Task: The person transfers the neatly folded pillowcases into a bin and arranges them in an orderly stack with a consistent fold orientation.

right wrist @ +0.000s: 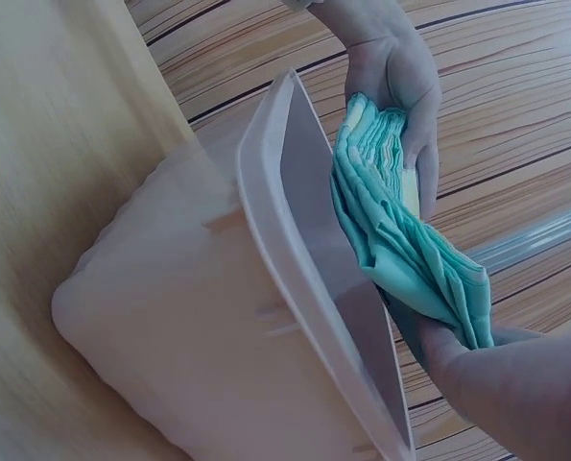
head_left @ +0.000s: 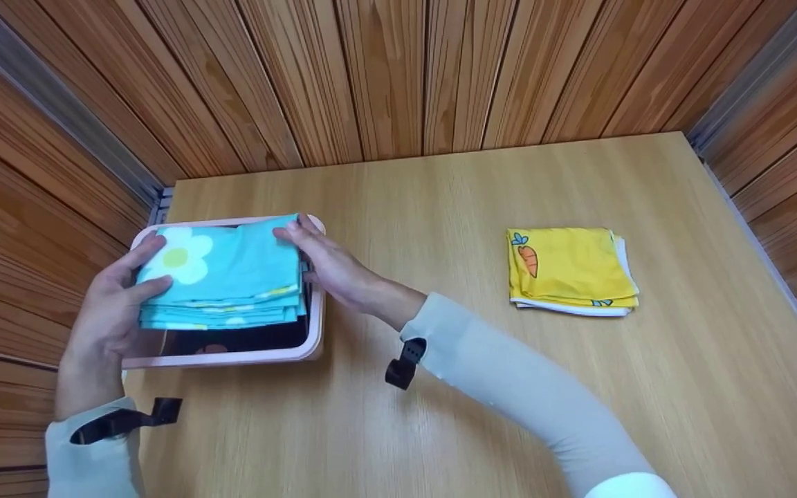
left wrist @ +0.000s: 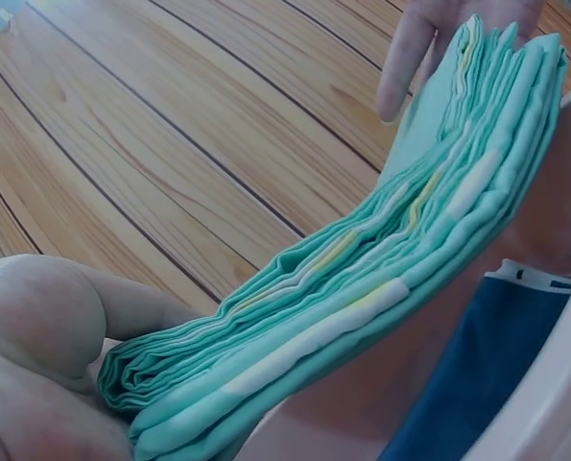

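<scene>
1. The table (head_left: 440,387) is pale wood grain and fills the middle of the scene, with brown wood-plank walls (head_left: 385,76) closing it in on the left, far and right sides.
2. A pink bin (head_left: 246,358) stands on the table at the left, close to the left wall. The right wrist view shows its smooth, pale outer wall and thin rim (right wrist: 295,250). Its inside looks dark.
3. A yellow cloth (head_left: 568,271), folded and printed with a carrot, lies on the table well to the right of the bin, apart from both hands. White edges show under it.
4. The teal cloth (head_left: 222,280) is a folded stack with a white-and-yellow flower print. It is held level over the bin's open top, above the rim. The left wrist view shows its many thin layers (left wrist: 362,288), with pale yellow and white streaks at the folds.
5. The left hand (head_left: 104,311) clamps the stack's left end, thumb on top and fingers beneath.
6. The right hand (head_left: 333,266) grips the stack's right end, fingertips on the top layer.
7. No writing or labels can be read anywhere.
</scene>
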`<state>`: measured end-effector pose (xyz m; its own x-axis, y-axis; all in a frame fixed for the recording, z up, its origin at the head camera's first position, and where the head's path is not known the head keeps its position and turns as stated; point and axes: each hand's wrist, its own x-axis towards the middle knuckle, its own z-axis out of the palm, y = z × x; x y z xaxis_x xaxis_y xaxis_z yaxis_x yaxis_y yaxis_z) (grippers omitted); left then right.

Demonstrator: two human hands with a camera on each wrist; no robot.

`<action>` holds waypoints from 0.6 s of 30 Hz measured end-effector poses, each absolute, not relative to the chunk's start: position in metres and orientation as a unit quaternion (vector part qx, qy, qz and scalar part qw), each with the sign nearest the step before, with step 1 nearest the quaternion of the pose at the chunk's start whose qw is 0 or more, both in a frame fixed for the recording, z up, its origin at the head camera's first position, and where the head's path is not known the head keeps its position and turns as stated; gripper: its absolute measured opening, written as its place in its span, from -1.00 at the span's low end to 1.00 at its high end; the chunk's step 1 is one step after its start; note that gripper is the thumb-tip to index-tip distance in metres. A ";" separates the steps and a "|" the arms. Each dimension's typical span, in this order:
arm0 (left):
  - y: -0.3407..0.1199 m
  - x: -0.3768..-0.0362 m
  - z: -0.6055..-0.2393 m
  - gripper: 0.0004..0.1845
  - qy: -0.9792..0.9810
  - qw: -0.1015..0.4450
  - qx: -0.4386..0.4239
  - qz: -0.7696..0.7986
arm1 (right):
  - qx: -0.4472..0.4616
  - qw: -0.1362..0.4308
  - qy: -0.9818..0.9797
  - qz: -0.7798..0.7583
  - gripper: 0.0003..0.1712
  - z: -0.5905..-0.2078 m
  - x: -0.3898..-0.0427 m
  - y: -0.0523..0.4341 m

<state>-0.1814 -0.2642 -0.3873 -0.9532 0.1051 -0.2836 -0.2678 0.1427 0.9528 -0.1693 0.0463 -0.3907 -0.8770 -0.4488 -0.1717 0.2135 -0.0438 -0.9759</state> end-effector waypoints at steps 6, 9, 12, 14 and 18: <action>-0.264 -0.184 -0.389 -0.30 0.847 0.134 -0.072 0.510 | -0.099 0.231 0.706 -0.662 -0.29 -0.390 -0.165 0.045; -0.261 -0.183 -0.391 -0.24 0.865 0.131 -0.100 0.474 | -0.099 0.233 0.710 -0.657 -0.29 -0.391 -0.164 0.045; -0.257 -0.182 -0.391 -0.23 0.866 0.126 -0.111 0.471 | -0.094 0.234 0.708 -0.659 -0.29 -0.391 -0.165 0.046; -0.254 -0.182 -0.389 -0.24 0.869 0.123 -0.101 0.468 | -0.088 0.235 0.707 -0.662 -0.28 -0.391 -0.166 0.047; -0.246 -0.181 -0.385 -0.24 0.875 0.122 -0.076 0.462 | -0.080 0.239 0.710 -0.657 -0.25 -0.391 -0.166 0.049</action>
